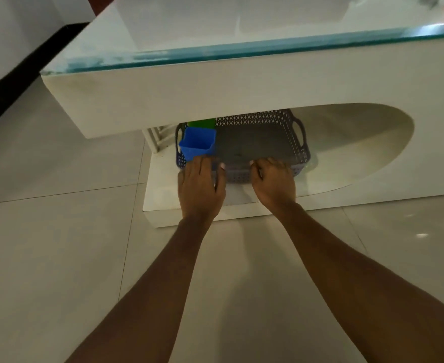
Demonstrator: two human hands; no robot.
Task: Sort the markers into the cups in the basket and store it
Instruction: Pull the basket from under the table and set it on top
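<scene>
A grey perforated basket (291, 142) with side handles sits on the low white shelf (163, 203) under a glass-topped table. A blue cup (197, 142) stands in its near left corner, and a green cup (201, 123) shows partly behind it. Both of my hands rest on the basket's near rim. My left hand (201, 187) lies flat with its fingers over the edge beside the blue cup. My right hand (273, 182) curls its fingers over the rim further right. No markers are visible.
The table's thick white apron (215, 93) overhangs the basket's far half, with a glass top (241, 27) above. An oval cut-out (359, 142) opens to the right of the basket. Pale floor tiles (58, 244) surround the table, and a dark skirting (19, 66) runs at far left.
</scene>
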